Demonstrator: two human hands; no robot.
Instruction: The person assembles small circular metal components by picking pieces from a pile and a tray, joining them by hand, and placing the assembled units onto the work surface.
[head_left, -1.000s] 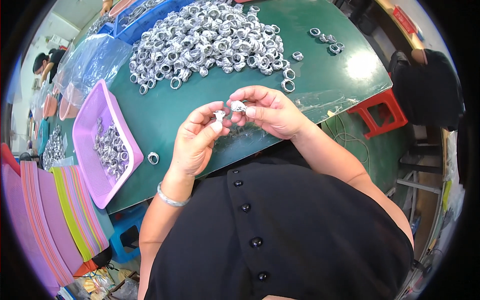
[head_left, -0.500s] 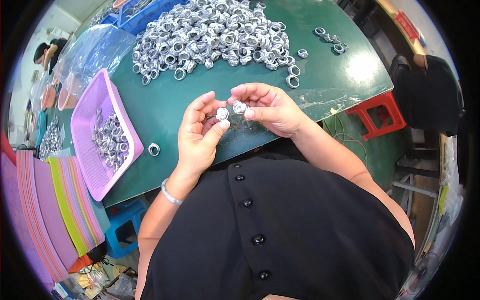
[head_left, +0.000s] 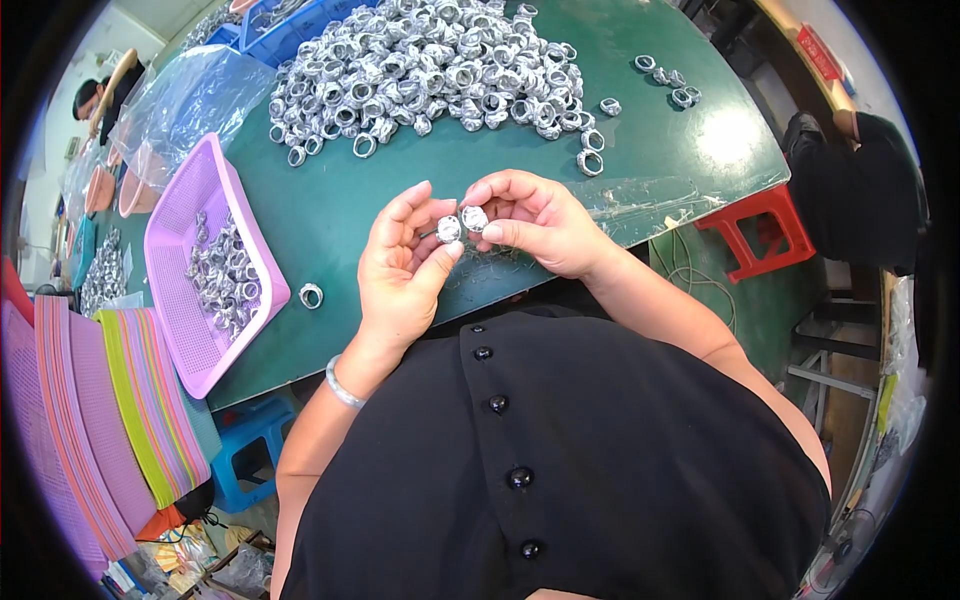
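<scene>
Both hands are raised over the near edge of the green table (head_left: 350,210), close together. Between thumb and fingers, my left hand (head_left: 402,265) pinches a silver-coloured ring (head_left: 449,230), its patterned face turned up. My right hand (head_left: 550,225) grips a second silver ring (head_left: 474,219) the same way, right beside the first. A large heap of similar rings (head_left: 430,75) lies beyond the hands. To the left, a purple mesh basket (head_left: 180,290) stands tilted with many rings inside. One loose ring (head_left: 311,296) lies just right of the basket.
Several rings (head_left: 672,80) lie apart at the far right. A blue crate (head_left: 280,40) and clear plastic bag (head_left: 190,100) are at the far left. Stacked baskets (head_left: 130,400) stand at the lower left. A blue stool (head_left: 250,450) and red stool (head_left: 760,235) flank the table.
The ring in my right hand has turned, now showing its patterned face. Both rings stay pinched nearly in place. The view has shifted slightly.
</scene>
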